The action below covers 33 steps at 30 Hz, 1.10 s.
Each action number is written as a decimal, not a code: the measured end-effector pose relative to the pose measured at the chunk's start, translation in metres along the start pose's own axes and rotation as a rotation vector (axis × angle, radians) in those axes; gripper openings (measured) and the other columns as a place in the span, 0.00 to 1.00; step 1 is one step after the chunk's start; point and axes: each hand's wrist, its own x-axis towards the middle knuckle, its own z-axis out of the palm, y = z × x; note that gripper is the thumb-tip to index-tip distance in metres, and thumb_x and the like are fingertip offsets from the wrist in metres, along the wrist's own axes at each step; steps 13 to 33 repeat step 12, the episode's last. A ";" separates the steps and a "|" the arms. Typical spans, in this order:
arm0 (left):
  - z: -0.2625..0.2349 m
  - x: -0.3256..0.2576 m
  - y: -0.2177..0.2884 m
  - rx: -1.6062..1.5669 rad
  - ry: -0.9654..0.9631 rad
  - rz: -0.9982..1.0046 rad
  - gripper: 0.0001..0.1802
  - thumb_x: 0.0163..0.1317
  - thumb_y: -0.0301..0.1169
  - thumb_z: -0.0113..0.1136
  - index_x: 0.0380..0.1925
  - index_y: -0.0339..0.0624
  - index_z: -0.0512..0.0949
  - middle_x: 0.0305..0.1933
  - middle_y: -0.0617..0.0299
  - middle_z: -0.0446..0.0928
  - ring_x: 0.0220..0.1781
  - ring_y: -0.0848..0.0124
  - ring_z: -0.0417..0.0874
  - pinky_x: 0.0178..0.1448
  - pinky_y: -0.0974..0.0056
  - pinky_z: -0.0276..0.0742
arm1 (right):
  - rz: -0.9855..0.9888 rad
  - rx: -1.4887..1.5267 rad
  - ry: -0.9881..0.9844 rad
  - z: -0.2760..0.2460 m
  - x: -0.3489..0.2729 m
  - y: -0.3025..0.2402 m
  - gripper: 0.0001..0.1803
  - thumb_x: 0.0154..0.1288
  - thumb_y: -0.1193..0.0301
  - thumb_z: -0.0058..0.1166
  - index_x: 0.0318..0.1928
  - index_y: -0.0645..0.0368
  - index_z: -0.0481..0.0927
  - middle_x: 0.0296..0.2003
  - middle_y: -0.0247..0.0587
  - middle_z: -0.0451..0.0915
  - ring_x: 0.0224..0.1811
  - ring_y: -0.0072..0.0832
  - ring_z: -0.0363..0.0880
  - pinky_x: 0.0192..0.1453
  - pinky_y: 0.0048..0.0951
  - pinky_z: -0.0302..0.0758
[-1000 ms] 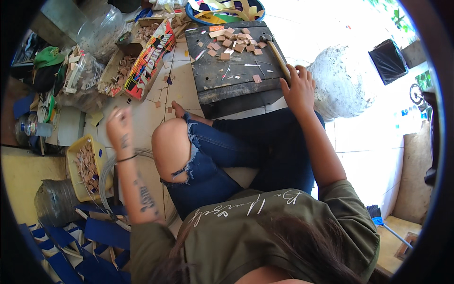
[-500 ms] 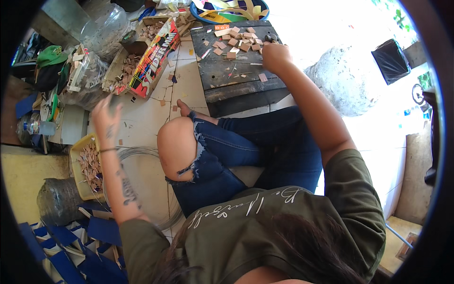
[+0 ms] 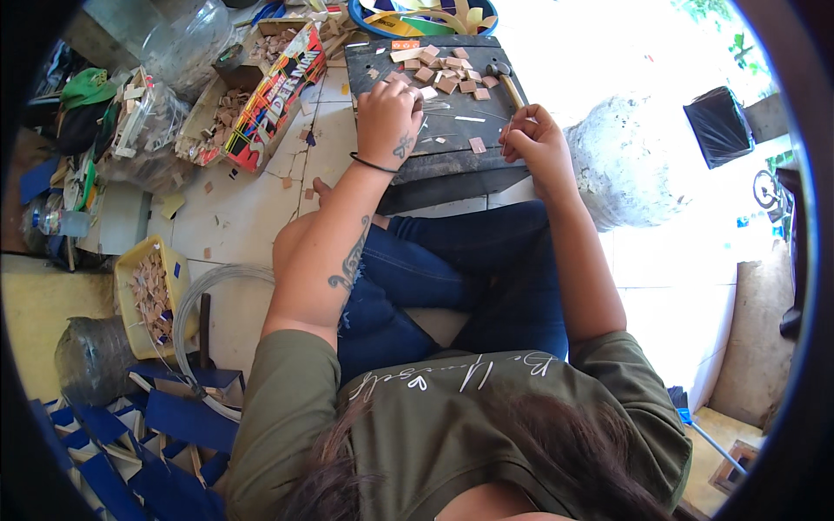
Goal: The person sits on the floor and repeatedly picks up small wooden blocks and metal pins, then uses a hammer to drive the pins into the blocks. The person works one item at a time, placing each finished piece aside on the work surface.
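Observation:
My left hand [image 3: 388, 117] is over the near left part of a low black block [image 3: 452, 169], fingers bent beside small square wooden pieces [image 3: 447, 84]. What those fingers hold, if anything, is hidden. At the block's right edge my right hand [image 3: 540, 148] is closed in a pinch. Anything between its fingertips is too small to name. Just beyond it a hammer [image 3: 511, 85] lies on the block, its handle toward my right hand. Thin wires [image 3: 447, 108] and a lone pinkish square piece [image 3: 477, 145] lie on the nearer top.
Left of the block stands a printed cardboard box [image 3: 274, 100] of wooden pieces. A yellow tub [image 3: 130, 286] of pieces and a wire coil [image 3: 187, 313] are at my left, with blue box-like things [image 3: 187, 417] below. A filled plastic sack [image 3: 621, 161] sits right; a blue basin [image 3: 493, 19] stands beyond.
My left hand has swung from beside the cardboard box rightward to the block. My right hand has let go of the hammer and drawn back toward me.

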 end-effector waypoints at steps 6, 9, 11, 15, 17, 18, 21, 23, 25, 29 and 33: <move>-0.018 -0.039 0.035 -0.620 0.038 -0.220 0.08 0.52 0.23 0.65 0.34 0.37 0.81 0.33 0.56 0.80 0.34 0.62 0.83 0.38 0.64 0.77 | -0.065 0.076 -0.038 0.023 -0.011 0.007 0.12 0.60 0.77 0.56 0.45 0.65 0.78 0.32 0.37 0.83 0.35 0.19 0.81 0.39 0.18 0.75; -0.019 -0.049 0.044 -0.697 -0.014 -0.241 0.07 0.52 0.23 0.65 0.33 0.37 0.81 0.34 0.56 0.81 0.34 0.61 0.83 0.40 0.63 0.77 | -0.085 0.008 -0.079 0.026 -0.008 0.009 0.09 0.61 0.76 0.58 0.42 0.65 0.79 0.32 0.36 0.83 0.35 0.19 0.81 0.39 0.18 0.75; -0.021 -0.053 0.043 -0.589 -0.065 -0.228 0.07 0.52 0.25 0.66 0.33 0.40 0.82 0.36 0.55 0.82 0.41 0.62 0.83 0.52 0.60 0.73 | -0.104 -0.077 -0.105 0.028 -0.005 0.010 0.08 0.61 0.75 0.58 0.40 0.65 0.80 0.32 0.36 0.83 0.36 0.19 0.81 0.39 0.18 0.75; -0.022 -0.053 0.039 -0.537 -0.109 -0.240 0.07 0.52 0.26 0.66 0.33 0.42 0.82 0.37 0.55 0.82 0.44 0.63 0.83 0.58 0.59 0.71 | -0.153 -0.112 -0.107 0.030 -0.005 0.012 0.08 0.62 0.75 0.59 0.41 0.63 0.80 0.33 0.37 0.84 0.36 0.20 0.81 0.42 0.19 0.76; -0.022 -0.053 0.039 -0.537 -0.109 -0.240 0.07 0.52 0.26 0.66 0.33 0.42 0.82 0.37 0.55 0.82 0.44 0.63 0.83 0.58 0.59 0.71 | -0.153 -0.112 -0.107 0.030 -0.005 0.012 0.08 0.62 0.75 0.59 0.41 0.63 0.80 0.33 0.37 0.84 0.36 0.20 0.81 0.42 0.19 0.76; -0.022 -0.053 0.039 -0.537 -0.109 -0.240 0.07 0.52 0.26 0.66 0.33 0.42 0.82 0.37 0.55 0.82 0.44 0.63 0.83 0.58 0.59 0.71 | -0.153 -0.112 -0.107 0.030 -0.005 0.012 0.08 0.62 0.75 0.59 0.41 0.63 0.80 0.33 0.37 0.84 0.36 0.20 0.81 0.42 0.19 0.76; -0.022 -0.053 0.039 -0.537 -0.109 -0.240 0.07 0.52 0.26 0.66 0.33 0.42 0.82 0.37 0.55 0.82 0.44 0.63 0.83 0.58 0.59 0.71 | -0.153 -0.112 -0.107 0.030 -0.005 0.012 0.08 0.62 0.75 0.59 0.41 0.63 0.80 0.33 0.37 0.84 0.36 0.20 0.81 0.42 0.19 0.76; -0.022 -0.053 0.039 -0.537 -0.109 -0.240 0.07 0.52 0.26 0.66 0.33 0.42 0.82 0.37 0.55 0.82 0.44 0.63 0.83 0.58 0.59 0.71 | -0.153 -0.112 -0.107 0.030 -0.005 0.012 0.08 0.62 0.75 0.59 0.41 0.63 0.80 0.33 0.37 0.84 0.36 0.20 0.81 0.42 0.19 0.76; -0.022 -0.053 0.039 -0.537 -0.109 -0.240 0.07 0.52 0.26 0.66 0.33 0.42 0.82 0.37 0.55 0.82 0.44 0.63 0.83 0.58 0.59 0.71 | -0.153 -0.112 -0.107 0.030 -0.005 0.012 0.08 0.62 0.75 0.59 0.41 0.63 0.80 0.33 0.37 0.84 0.36 0.20 0.81 0.42 0.19 0.76; -0.022 -0.053 0.039 -0.537 -0.109 -0.240 0.07 0.52 0.26 0.66 0.33 0.42 0.82 0.37 0.55 0.82 0.44 0.63 0.83 0.58 0.59 0.71 | -0.153 -0.112 -0.107 0.030 -0.005 0.012 0.08 0.62 0.75 0.59 0.41 0.63 0.80 0.33 0.37 0.84 0.36 0.20 0.81 0.42 0.19 0.76; -0.022 -0.053 0.039 -0.537 -0.109 -0.240 0.07 0.52 0.26 0.66 0.33 0.42 0.82 0.37 0.55 0.82 0.44 0.63 0.83 0.58 0.59 0.71 | -0.153 -0.112 -0.107 0.030 -0.005 0.012 0.08 0.62 0.75 0.59 0.41 0.63 0.80 0.33 0.37 0.84 0.36 0.20 0.81 0.42 0.19 0.76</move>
